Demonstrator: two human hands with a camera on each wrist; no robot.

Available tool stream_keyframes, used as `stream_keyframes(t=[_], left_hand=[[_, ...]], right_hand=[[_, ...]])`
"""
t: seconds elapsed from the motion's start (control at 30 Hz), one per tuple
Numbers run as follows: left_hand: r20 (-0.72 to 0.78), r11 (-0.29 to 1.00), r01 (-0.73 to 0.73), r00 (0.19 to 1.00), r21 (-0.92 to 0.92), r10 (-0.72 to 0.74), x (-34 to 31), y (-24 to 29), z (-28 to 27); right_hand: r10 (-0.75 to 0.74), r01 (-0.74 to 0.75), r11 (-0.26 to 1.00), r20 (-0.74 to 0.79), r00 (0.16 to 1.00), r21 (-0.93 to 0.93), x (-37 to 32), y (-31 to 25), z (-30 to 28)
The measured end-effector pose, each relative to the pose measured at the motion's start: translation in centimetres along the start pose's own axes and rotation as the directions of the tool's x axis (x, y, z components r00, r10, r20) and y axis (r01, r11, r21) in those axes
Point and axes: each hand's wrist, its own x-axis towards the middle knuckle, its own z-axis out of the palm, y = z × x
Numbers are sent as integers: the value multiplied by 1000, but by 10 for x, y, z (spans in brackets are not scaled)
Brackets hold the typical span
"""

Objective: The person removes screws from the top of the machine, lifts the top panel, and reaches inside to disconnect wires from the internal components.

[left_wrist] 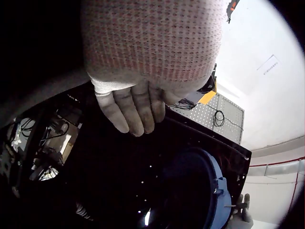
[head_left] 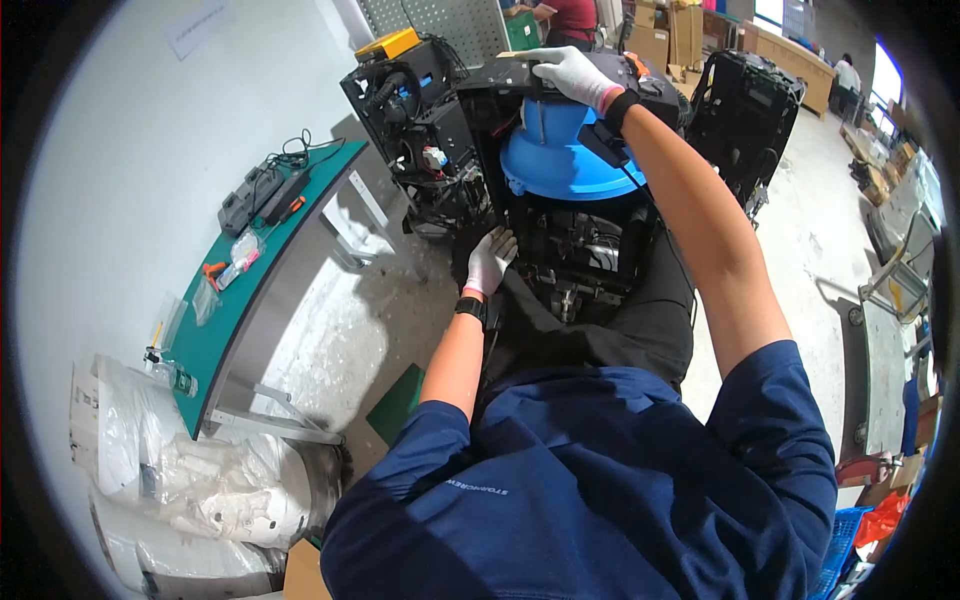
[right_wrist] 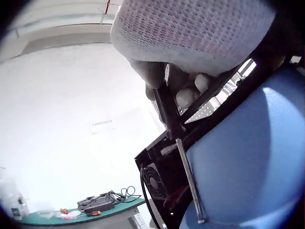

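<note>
We held a dark bar (right_wrist: 167,107) in our curled right hand (head_left: 575,75) near the blue tub (head_left: 565,168) inside the black frame (head_left: 487,135), left hand (head_left: 490,260) by its side with fingers extended, and might have jolted the tub had the right grip slipped.

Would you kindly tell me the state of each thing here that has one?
Left hand: fingers extended
Right hand: gripping a dark bar
Black machine: opened up, insides exposed
Blue tub: set in the machine
Black cable: loosely looped on green table
Plastic wrap: crumpled
</note>
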Motion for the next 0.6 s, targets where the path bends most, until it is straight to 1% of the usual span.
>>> stream_keyframes(t=[0.1,0.17,0.2,0.27,0.4,0.53,0.6], left_hand=[[-23,1000,4,1000,-6,-4,-2,1,3],[-32,1000,-1,999,-5,0,-3,1,5],[-31,1000,-2,1000,-4,2,-4,1,6],[-18,1000,3,1000,-21,-3,-4,1,4],[-29,1000,3,1000,1,-3,-3,2,6],[-44,1000,3,999,14,-2,-5,4,10],[-44,1000,-1,999,24,2,-7,6,11]], right_hand=[[23,-23,999,1,1000,-50,-1,-3,2],[-95,89,992,-61,994,-90,-2,-4,6],[-97,91,992,-62,993,-91,-2,-5,5],[-44,44,998,6,999,-44,-4,-10,4],[-39,40,996,21,999,-78,-7,-20,1],[-30,30,991,3,1000,-127,-6,-17,1],[-74,69,985,-27,997,-160,-8,-18,1]])
